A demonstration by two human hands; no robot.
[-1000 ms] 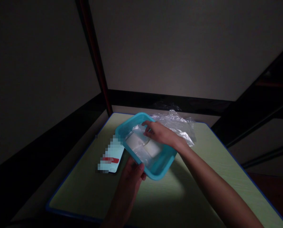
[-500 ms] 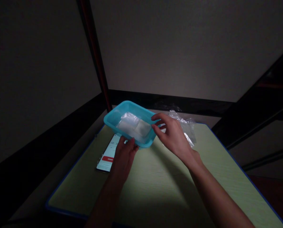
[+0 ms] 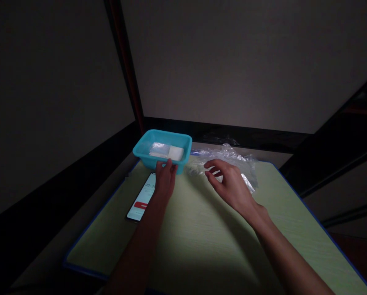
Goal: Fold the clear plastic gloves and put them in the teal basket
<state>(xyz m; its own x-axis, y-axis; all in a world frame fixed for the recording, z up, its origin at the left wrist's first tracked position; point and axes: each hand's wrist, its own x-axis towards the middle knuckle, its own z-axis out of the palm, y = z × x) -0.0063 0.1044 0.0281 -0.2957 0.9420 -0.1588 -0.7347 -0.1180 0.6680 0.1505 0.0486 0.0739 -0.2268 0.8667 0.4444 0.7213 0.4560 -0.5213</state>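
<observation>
Turquoise tub (image 3: 149,162), pinched at its near rim by the left hand (image 3: 165,177), at the table's (image 3: 198,237) far left corner; resting or just above, cannot tell. White packets (image 3: 176,153) inside. Right hand (image 3: 229,182) empty, half-curled, near crumpled plastic (image 3: 237,157). Likely a placing step — calling for level settling, then release. Phone (image 3: 142,200) digits too blurred to trust; no brand readable.

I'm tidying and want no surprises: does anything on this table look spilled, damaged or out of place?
Nothing looks spilled or damaged. The one untidy thing is the crumpled clear plastic spread loosely on the far part of the table, right of the blue basin, partly behind the right hand.
</observation>
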